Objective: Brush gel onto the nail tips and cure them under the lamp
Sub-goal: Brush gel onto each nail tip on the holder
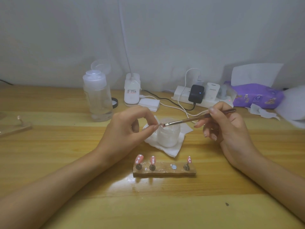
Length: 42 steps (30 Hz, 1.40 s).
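My left hand point(127, 128) pinches a small pink nail tip point(160, 125) between thumb and forefinger, above a frosted white jar point(168, 138). My right hand point(226, 128) grips a thin brown brush point(189, 120), whose bristles touch the held tip. The jar stands on a white tissue point(175, 150). Nearer me, a wooden holder point(165, 171) carries three pink dotted nail tips point(139, 159) on pegs, and one round spot on it point(173, 166) is bare. A white lamp base point(132, 90) with a thin neck stands at the back.
A clear pump bottle point(97, 98) stands at the back left beside a black lid point(115, 102). A white power strip point(204, 96) with chargers and cables lies behind the jar. A purple tissue pack point(257, 95) and crumpled tissue sit at the right. Cotton pads point(149, 103) lie near the lamp.
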### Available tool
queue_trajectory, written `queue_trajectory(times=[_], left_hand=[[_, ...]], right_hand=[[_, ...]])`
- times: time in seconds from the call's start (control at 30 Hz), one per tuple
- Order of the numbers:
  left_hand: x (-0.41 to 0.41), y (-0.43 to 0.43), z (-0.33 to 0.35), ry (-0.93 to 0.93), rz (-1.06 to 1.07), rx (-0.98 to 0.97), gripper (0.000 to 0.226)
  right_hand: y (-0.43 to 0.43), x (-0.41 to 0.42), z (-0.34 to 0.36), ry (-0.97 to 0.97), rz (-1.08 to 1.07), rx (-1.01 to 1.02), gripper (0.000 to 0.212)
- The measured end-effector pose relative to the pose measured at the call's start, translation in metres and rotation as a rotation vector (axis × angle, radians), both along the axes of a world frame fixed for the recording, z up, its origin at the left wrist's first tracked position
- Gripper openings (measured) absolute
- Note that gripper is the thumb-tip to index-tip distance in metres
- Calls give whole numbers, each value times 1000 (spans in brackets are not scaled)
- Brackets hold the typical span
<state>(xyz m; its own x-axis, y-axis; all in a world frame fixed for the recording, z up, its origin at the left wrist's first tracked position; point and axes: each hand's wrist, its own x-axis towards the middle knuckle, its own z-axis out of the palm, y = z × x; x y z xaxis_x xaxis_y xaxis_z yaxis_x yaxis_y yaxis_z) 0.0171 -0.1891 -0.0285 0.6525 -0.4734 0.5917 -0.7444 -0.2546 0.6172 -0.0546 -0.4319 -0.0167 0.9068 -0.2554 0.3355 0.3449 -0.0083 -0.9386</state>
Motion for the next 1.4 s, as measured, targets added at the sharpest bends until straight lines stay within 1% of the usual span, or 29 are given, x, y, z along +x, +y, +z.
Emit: queue_trajectory(times=[0.07, 0.17, 0.27, 0.33, 0.53, 0.7, 0.83, 0.97, 1.07, 1.13, 1.23, 1.4], left_hand=[[1, 0, -1, 1, 3, 5, 6], [0, -1, -1, 3, 3, -2, 8], [1, 0, -2, -1, 4, 3, 8], [1, 0, -2, -4, 0, 8, 7], [1, 2, -1, 0, -5, 4, 8], [1, 0, -1, -2, 5, 11, 7], [2, 1, -1, -8, 5, 19, 8], [2, 1, -2, -14, -2, 25, 7], [2, 1, -2, -21, -4, 28, 7], [2, 1, -2, -21, -2, 25, 7], [3, 0, -2, -24, 1, 25, 7], [3, -1, -2, -46, -1, 26, 7]], right_hand=[[0, -1, 0, 0, -24, 2, 32], [0, -1, 2, -7, -34, 70, 23], [2, 0, 2, -18, 15, 56, 19], [3, 0, 1, -7, 35, 29, 19], [0, 1, -1, 31, -16, 11, 20], [0, -1, 1, -30, -13, 67, 22], [2, 0, 0, -16, 13, 7, 21], [-1, -1, 0, -7, -36, -46, 24], [-1, -1, 0, -45, -43, -17, 25], [0, -1, 1, -60, -13, -8, 21], [0, -1, 0, -48, 5, -46, 22], [-1, -1, 1, -15, -35, -85, 24]])
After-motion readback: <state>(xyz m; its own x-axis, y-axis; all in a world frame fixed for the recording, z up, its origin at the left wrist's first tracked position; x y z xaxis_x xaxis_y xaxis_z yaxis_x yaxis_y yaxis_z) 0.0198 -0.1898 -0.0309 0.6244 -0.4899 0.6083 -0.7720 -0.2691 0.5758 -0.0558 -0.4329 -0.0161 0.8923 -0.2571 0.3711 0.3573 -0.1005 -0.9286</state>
